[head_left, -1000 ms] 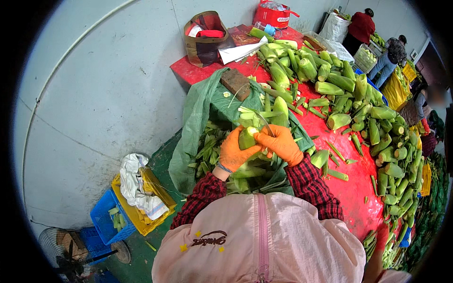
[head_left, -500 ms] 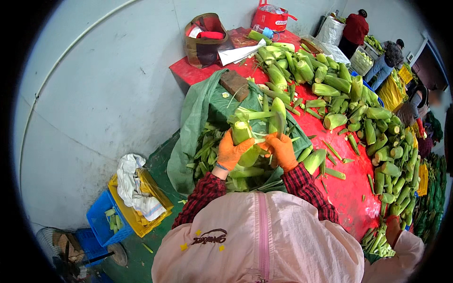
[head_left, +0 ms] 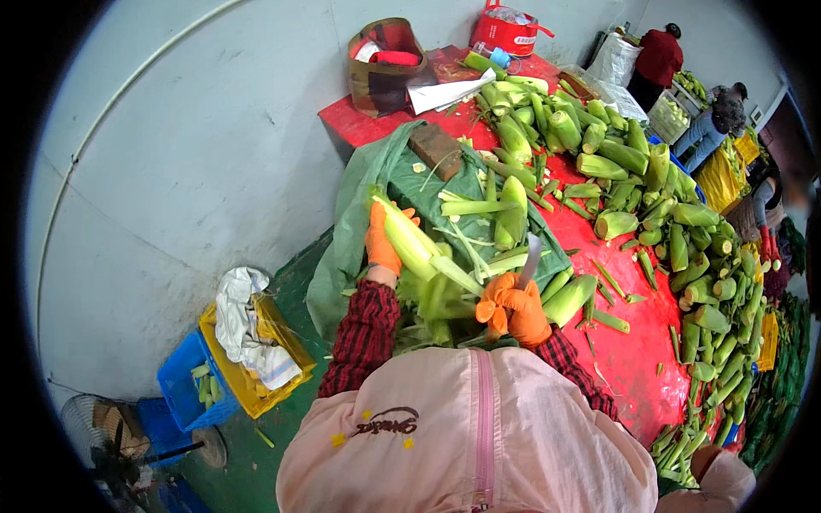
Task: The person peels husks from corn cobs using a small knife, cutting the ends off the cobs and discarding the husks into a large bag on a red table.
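Left hand (head_left: 381, 244), orange-gloved, wrapped around one corn cob (head_left: 409, 241) over green sack (head_left: 359, 205). Right hand (head_left: 513, 309) fisted on one knife (head_left: 528, 261). Dozens of cobs crowd red table (head_left: 633, 359).

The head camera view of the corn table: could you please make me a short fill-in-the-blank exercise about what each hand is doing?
1. The left hand grips a partly husked ear of ____.
2. The right hand holds a knife with its blade pointing ____ from the person.
3. Both hands wear gloves coloured ____.
4. The heap of unhusked ears lies on a table whose top is ____.

Missing words: corn; away; orange; red
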A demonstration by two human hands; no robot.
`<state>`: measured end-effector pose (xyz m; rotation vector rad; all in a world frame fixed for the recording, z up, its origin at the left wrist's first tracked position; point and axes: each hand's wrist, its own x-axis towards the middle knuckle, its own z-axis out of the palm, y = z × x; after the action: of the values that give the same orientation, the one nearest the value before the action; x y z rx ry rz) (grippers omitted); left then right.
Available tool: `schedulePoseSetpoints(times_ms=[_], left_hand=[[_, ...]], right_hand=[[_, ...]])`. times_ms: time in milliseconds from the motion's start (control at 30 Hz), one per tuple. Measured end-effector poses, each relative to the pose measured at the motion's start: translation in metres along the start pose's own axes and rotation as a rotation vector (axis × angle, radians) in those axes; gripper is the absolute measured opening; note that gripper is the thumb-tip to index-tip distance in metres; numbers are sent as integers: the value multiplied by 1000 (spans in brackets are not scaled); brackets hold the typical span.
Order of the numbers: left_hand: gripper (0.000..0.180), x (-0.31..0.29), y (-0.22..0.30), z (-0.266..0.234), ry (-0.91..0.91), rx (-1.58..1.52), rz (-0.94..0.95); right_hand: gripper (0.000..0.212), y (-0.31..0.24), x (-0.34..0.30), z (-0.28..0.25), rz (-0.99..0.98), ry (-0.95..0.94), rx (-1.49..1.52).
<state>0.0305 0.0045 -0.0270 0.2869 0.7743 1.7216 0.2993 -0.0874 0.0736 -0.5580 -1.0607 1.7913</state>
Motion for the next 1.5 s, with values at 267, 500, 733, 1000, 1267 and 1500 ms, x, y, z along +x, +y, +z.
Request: schedulePoseSetpoints(times_ms=[267, 500, 733, 1000, 1267, 1500], left_hand=[[67, -9, 30, 6, -151, 305, 7], [49, -62, 5, 44, -453, 493, -48], [56, -67, 15, 57, -637, 471, -122], [57, -80, -27, 83, -119, 528, 169], [76, 41, 10, -20, 132, -325, 89], [71, 5, 32, 25, -13, 220, 186]], right_hand=[[27, -48, 31, 20, 287, 100, -467], [28, -19, 98, 23, 261, 39, -819], [20, 7, 101, -5, 276, 132, -412], [14, 30, 89, 4, 212, 277, -64], [15, 21, 43, -26, -43, 318, -112], [38, -3, 68, -40, 258, 366, -561]])
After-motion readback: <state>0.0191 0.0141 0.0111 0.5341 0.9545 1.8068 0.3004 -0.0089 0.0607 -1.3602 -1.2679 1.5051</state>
